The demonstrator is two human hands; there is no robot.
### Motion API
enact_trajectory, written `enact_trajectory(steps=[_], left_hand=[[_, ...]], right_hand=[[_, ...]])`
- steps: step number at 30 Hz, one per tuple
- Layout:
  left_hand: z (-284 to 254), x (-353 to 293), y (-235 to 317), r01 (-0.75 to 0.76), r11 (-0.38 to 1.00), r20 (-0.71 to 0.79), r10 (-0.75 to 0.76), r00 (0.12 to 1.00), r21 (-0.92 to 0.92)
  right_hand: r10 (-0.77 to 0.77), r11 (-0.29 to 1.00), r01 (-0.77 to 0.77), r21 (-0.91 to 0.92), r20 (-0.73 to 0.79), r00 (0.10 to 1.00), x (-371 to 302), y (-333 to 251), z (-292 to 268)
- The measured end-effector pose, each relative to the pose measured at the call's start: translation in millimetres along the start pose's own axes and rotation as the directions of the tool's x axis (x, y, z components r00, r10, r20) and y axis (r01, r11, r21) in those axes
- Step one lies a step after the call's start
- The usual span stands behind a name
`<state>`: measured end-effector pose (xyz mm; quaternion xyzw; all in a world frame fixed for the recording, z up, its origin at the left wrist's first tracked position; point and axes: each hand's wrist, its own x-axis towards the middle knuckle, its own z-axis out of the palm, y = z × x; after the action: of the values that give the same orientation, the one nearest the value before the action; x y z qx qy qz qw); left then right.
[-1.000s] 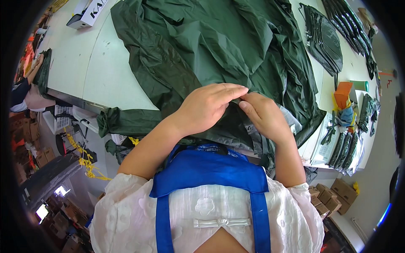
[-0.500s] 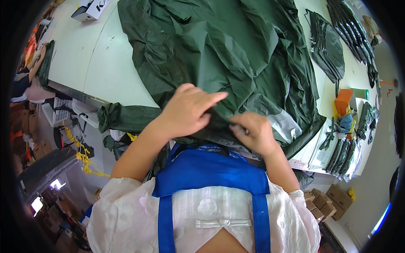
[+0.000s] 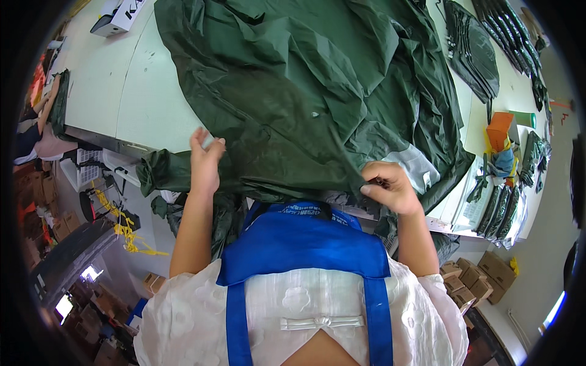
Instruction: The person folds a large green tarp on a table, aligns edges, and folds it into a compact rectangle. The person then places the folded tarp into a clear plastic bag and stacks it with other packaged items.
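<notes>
A dark green rain jacket [image 3: 287, 122] of thin, shiny fabric lies spread and wrinkled over the table in front of me. One sleeve [image 3: 168, 172] sticks out to the left, ending in a gathered cuff. My right hand [image 3: 394, 188] pinches the jacket's near edge between thumb and fingers, just in front of my blue apron. Beside the sleeve and the left edge of the fabric, my left hand [image 3: 206, 160] is raised with its fingers apart, holding nothing. A grey reflective patch [image 3: 415, 168] shows on the fabric by my right hand.
The white table [image 3: 146, 91] bears a white box [image 3: 119, 17] at far left. To the right lie stacked dark packages [image 3: 473, 55], an orange box [image 3: 500, 131] and more packed bundles [image 3: 502, 210]. Another person's arm [image 3: 46, 113] shows at the far left. Cartons [image 3: 470, 280] stand below right.
My left hand has moved left, away from my right hand, and its fingers have opened. The jacket's near part now lies folded over flatter. My right hand has shifted slightly right.
</notes>
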<state>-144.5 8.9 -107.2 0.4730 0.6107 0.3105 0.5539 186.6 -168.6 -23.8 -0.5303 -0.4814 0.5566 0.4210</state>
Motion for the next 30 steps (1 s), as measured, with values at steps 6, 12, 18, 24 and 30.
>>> enact_trajectory(steps=[6,12,18,24,30], left_hand=[[12,-1,6,0.443,0.866,0.417,-0.322,0.850,-0.234],[47,-26,-21,0.530,0.795,0.428,-0.386,0.817,-0.295],[74,-26,2,0.180,0.917,0.220,-0.105,0.970,-0.357],[43,-26,32,-0.344,0.915,0.403,0.402,0.822,-0.211],[55,-30,28,-0.191,0.850,0.433,0.429,0.793,-0.492]], right_hand=[[0.093,0.801,-0.463,-0.378,-0.686,0.722,13,52,-64],[-0.279,0.782,-0.089,-0.617,-0.474,0.835,72,-2,-7],[-0.114,0.630,0.195,-0.751,0.159,0.981,166,18,54],[-0.066,0.693,0.320,-0.646,0.385,0.921,173,-1,38],[-0.435,0.659,0.416,-0.626,0.134,0.890,146,-44,24]])
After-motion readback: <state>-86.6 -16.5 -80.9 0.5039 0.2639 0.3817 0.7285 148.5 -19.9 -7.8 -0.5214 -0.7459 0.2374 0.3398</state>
